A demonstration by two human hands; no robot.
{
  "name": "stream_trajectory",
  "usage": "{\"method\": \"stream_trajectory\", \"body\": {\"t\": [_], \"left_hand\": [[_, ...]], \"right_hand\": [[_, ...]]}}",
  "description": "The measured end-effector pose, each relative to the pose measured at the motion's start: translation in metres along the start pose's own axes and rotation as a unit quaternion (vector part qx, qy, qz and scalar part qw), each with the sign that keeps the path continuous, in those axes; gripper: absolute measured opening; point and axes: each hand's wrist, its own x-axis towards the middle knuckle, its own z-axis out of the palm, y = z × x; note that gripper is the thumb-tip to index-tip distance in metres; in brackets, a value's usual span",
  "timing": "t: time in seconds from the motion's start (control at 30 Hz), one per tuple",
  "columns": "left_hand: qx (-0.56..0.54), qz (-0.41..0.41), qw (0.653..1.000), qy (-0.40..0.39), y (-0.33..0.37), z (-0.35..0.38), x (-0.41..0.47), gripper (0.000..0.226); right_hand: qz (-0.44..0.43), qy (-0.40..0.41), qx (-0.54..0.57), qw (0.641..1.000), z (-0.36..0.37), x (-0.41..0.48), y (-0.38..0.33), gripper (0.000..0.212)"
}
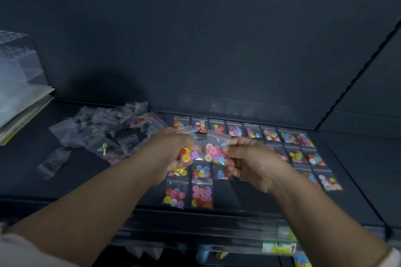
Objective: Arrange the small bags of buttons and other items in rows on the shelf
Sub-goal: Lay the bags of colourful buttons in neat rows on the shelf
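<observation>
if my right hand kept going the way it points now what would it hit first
Pointing leftward, the right hand, pinching its pink-button bag, would probably first meet the yellow-button bag gripped by the left hand; the two bags look nearly touching, though depth is unclear.

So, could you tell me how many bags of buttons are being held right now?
2: a yellow-button bag in the left hand, a pink-button bag in the right hand. Others may be hidden behind the hands.

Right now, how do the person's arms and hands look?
The left forearm and right forearm are bare. The left hand and right hand have no gloves; no watch or bracelet shows. The left sleeve and right sleeve are pale, only edges in view.
</observation>
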Motion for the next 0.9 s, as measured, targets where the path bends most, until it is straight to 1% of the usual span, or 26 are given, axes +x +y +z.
{"method": "stream_trajectory", "body": {"t": [0.13,0.2,0.27,0.43,0.6,0.73,0.9], "left_hand": [[-0.017,-0.007,1.000,0.006,-0.007,0.005,-0.006,0.020],[-0.007,-0.006,1.000,0.015,-0.012,0.007,-0.010,0.028],[0.015,-0.001,1.000,0.022,-0.016,0.009,-0.013,0.028],[0.053,0.012,0.998,0.028,-0.019,0.014,-0.021,0.020],[0.064,0.020,0.997,0.032,-0.020,0.015,-0.023,0.013],[0.066,0.019,0.997,0.027,-0.021,0.015,-0.022,0.017],[0.067,0.018,0.997,0.015,-0.022,0.017,-0.020,0.022]], "right_hand": [[0.018,0.021,-0.099,0.995,-0.031,-0.010,0.015,0.015],[0.026,0.038,-0.151,0.987,-0.040,-0.012,0.026,0.012],[0.029,0.049,-0.186,0.981,-0.044,-0.012,0.036,0.009],[0.007,0.050,-0.230,0.972,-0.038,-0.013,0.050,0.012],[-0.012,0.043,-0.302,0.952,-0.035,-0.013,0.056,0.016],[-0.021,0.047,-0.319,0.946,-0.033,-0.013,0.061,0.022],[-0.021,0.065,-0.338,0.939,-0.033,-0.012,0.063,0.016]]}}
